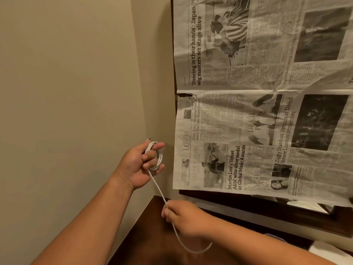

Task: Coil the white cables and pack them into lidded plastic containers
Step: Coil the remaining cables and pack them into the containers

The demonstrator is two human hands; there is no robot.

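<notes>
Your left hand (139, 165) holds several finished loops of white cable (159, 190), your right hand (183, 215) pinches the loose tail; packing remains.

My left hand (142, 165) sits mid-frame, palm turned toward me, fingers spread and curled with white cable (157, 156) looped around them. My right hand (182, 215) is lower, near bottom centre, thumb and fingertips pinched shut on the same cable. Both forearms are bare, rising from the bottom corners of the frame
</notes>
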